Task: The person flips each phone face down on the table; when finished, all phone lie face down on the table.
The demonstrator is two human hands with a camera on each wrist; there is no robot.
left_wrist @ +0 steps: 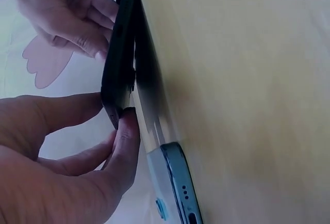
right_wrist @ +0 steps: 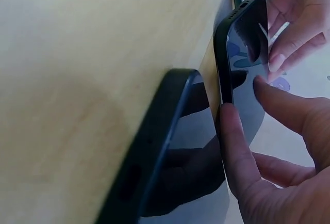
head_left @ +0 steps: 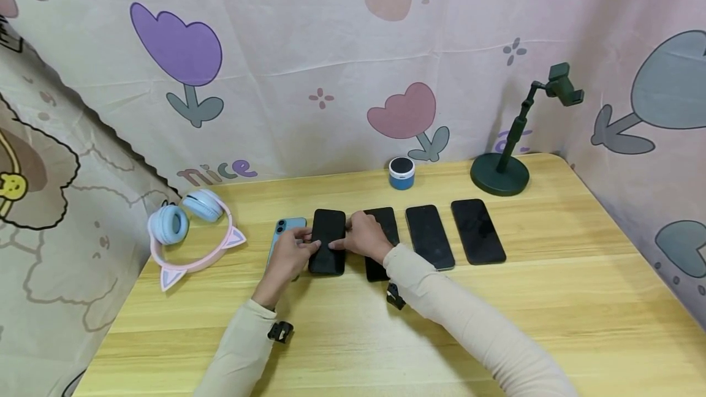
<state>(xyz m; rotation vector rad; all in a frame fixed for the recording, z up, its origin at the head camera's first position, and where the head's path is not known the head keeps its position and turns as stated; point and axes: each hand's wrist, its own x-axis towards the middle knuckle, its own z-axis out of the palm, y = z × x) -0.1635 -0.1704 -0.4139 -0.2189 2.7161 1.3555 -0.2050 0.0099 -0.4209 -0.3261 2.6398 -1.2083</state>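
Note:
A black smartphone (head_left: 328, 244) is held screen up between both hands, and the left wrist view shows it raised a little off the table. My left hand (head_left: 289, 255) pinches its left edge, thumb on the screen side and a finger beneath. Gripping the opposite edge is my right hand (head_left: 366, 238), its thumb over the screen. A light blue phone (left_wrist: 178, 182) lies back up just left of the held one, partly covered by my left hand in the head view. Under my right hand and wrist lies another black phone (head_left: 387, 220), partly hidden.
Two more dark phones, one (head_left: 430, 238) beside the other (head_left: 478, 231), lie to the right. Behind stand a small blue speaker (head_left: 401, 174) and a dark green phone stand (head_left: 499, 174). Cat-ear headphones (head_left: 193, 265) lie at left on the wooden table (head_left: 353, 348).

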